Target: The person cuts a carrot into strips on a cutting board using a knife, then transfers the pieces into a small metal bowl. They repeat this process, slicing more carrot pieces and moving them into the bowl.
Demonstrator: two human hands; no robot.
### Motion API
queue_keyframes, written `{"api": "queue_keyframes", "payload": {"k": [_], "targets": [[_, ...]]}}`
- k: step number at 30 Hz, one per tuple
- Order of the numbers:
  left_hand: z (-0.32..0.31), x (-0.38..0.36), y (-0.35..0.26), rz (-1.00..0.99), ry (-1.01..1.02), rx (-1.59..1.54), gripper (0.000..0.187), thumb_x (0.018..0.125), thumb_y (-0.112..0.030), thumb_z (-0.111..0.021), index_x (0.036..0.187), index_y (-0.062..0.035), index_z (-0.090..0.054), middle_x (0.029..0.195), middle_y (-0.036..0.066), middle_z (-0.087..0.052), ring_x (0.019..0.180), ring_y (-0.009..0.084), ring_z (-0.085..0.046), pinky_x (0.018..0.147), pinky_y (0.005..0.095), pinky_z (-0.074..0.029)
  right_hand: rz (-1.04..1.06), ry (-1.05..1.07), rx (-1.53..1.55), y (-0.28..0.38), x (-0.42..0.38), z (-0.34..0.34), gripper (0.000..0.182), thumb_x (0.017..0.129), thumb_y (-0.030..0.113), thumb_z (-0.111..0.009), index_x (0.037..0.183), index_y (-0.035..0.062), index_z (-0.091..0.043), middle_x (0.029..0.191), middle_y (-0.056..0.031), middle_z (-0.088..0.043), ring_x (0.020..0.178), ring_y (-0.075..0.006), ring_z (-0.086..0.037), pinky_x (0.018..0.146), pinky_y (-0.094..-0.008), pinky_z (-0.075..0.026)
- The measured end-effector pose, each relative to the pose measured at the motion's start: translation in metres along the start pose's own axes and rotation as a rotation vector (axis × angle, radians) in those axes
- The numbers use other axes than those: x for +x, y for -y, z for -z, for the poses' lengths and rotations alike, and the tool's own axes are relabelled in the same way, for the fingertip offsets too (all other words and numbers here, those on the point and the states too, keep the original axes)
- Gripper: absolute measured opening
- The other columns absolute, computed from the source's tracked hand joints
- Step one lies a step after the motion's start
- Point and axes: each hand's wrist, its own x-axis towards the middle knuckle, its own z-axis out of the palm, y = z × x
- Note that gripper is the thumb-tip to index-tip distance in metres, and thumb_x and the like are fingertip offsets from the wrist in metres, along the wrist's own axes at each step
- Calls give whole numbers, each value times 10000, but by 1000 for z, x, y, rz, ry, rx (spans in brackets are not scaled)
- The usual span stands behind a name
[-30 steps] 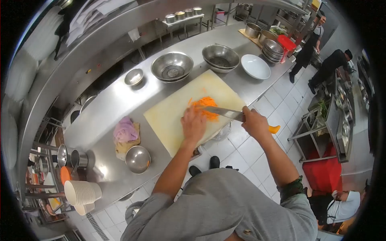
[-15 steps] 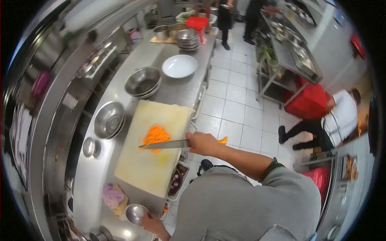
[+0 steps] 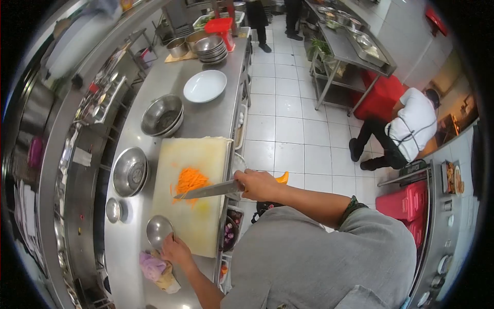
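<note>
In my right hand is a large knife with a yellow-orange handle end. Its blade lies over the lower edge of a pile of shredded carrot on the white cutting board. My left hand grips the rim of a small steel bowl above the board's near left corner. The bowl tilts, and its inside looks bare. Just below that hand lie a purple cloth and a tan one.
Steel bowls and a small lidded tin stand left of the board. Beyond are nested bowls, a white plate and a red scale. A person in white bends at the right.
My left hand has carried the small bowl from beside the cloths up to the board's corner. The knife stays at the carrot. The person at the right has bent lower, and the view has shifted.
</note>
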Motion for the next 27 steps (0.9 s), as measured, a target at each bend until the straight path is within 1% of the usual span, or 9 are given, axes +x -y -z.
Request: {"api": "queue_keyframes", "payload": {"k": [5, 7, 10, 13, 19, 21, 23, 25, 27], "targets": [[3, 10, 5, 76, 122, -112, 160, 853, -141, -699, 985, -61, -661, 969, 116, -696, 942, 334, -653, 894, 510, -425, -26, -25, 13, -22, 3, 3, 369, 857, 181, -716, 1162, 119, -518, 1070, -169, -637, 962, -384, -674, 801, -488, -541], [0, 12, 8, 122, 108, -163, 145, 817, -98, -711, 913, -28, -629, 950, 142, -675, 936, 344, -633, 926, 504, -413, -7, -25, 39, -28, 11, 4, 362, 855, 174, -720, 1149, 118, -517, 1064, -165, -639, 957, -383, -673, 792, -487, -539], [9, 11, 1, 6, -56, -195, 195, 816, -95, -728, 926, 0, -597, 931, 179, -650, 925, 365, -616, 869, 467, -449, 15, -45, 72, -32, 19, 9, 338, 860, 168, -710, 1131, 117, -515, 1058, -159, -636, 944, -382, -670, 782, -488, -536], [26, 12, -20, -12, -134, -102, 227, 840, -126, -738, 952, 9, -594, 934, 172, -637, 913, 379, -608, 845, 462, -454, 13, -45, 102, -37, 28, 23, 320, 862, 164, -695, 1123, 113, -516, 1055, -159, -630, 931, -383, -666, 777, -489, -535], [38, 40, -108, 31, -75, -380, 197, 947, -162, -691, 1004, 15, -624, 991, 172, -651, 934, 386, -617, 883, 469, -469, 74, 58, 61, -45, 66, 37, 338, 853, 163, -693, 1140, 100, -527, 1068, -176, -625, 952, -397, -663, 790, -494, -534], [6, 54, -143, -103, -147, -550, 261, 981, -234, -666, 1122, -15, -672, 1132, 178, -671, 1100, 396, -604, 1022, 483, -437, 100, 82, 39, -38, 72, 45, 352, 846, 164, -702, 1145, 94, -529, 1081, -180, -626, 969, -404, -663, 797, -500, -534], [-2, 62, -188, -439, -42, -432, 302, 979, -219, -644, 1237, -64, -661, 1329, 190, -625, 1301, 408, -529, 1162, 539, -337, 128, 106, 28, -32, 76, 54, 365, 840, 162, -708, 1148, 84, -529, 1099, -185, -627, 985, -411, -662, 804, -506, -535], [-9, 63, -214, -641, 49, -192, 357, 994, -292, -619, 1302, -114, -653, 1416, 165, -583, 1413, 442, -405, 1200, 657, -170, 191, 41, 6, -45, 80, 55, 371, 833, 164, -716, 1146, 84, -532, 1107, -186, -632, 988, -415, -663, 806, -512, -535], [-29, 62, -209, -540, 33, -241, 414, 982, -316, -634, 1352, -130, -636, 1474, 161, -533, 1438, 464, -360, 1193, 684, -143, 195, 40, -25, -50, 83, 61, 348, 831, 164, -717, 1122, 85, -543, 1087, -184, -641, 988, -412, -663, 808, -517, -534]]}}
